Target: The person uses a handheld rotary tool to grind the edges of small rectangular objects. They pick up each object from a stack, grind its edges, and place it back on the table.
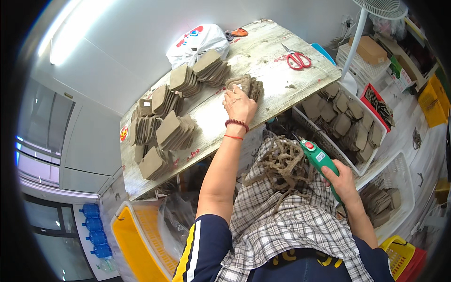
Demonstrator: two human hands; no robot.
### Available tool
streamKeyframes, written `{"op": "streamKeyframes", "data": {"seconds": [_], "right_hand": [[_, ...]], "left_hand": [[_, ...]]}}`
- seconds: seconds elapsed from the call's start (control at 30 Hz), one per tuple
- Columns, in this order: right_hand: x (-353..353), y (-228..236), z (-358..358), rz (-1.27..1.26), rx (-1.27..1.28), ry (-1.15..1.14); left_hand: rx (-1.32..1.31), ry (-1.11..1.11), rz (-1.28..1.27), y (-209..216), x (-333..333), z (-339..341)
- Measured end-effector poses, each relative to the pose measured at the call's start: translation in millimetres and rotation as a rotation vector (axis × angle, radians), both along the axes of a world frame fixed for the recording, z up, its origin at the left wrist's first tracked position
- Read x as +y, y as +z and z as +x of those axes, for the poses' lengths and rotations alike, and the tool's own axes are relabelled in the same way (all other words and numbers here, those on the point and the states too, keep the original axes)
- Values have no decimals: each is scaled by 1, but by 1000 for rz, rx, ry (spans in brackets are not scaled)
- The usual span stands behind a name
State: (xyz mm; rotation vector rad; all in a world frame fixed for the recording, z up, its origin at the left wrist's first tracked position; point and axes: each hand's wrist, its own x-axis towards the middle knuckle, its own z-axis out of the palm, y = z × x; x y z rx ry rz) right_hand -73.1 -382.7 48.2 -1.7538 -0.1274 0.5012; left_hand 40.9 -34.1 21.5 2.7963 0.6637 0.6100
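At the near edge of the table (272,89), my left hand (239,104) has its fingers closed on a small stack of brown fabric pads (257,88). A little white patch shows by the fingertips. My right hand (344,181) is wrapped round a green electric hand tool (317,156) with a red button, its narrow tip pointing up and left. Tangled brown fabric strips (284,162) lie on the checked apron (268,209) over my lap, close to the tool's tip. Several more stacks of brown pads (176,132) stand on the table's left half.
Red-handled scissors (298,60) lie at the table's far right. A white plastic bag (199,44) sits behind the stacks. Right of my lap, a white basket (300,116) holds loose pads; another white basket (408,181) stands nearer. A yellow crate (136,244) is at lower left.
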Motion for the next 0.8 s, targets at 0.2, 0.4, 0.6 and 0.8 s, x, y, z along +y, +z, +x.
{"op": "streamKeyframes", "data": {"seconds": [0.2,0.4,0.6,0.8], "right_hand": [[6,5,5,-31,-53,19],[22,23,4,78,-126,-31],[30,34,-5,97,-156,-60],[26,37,-12,89,-131,-75]], "left_hand": [[-282,-127,55,12,14,-24],[-1075,-371,-1342,40,-46,-80],[-1076,-320,-2174,41,-98,-88],[-1069,-381,-2331,32,-113,-83]]}}
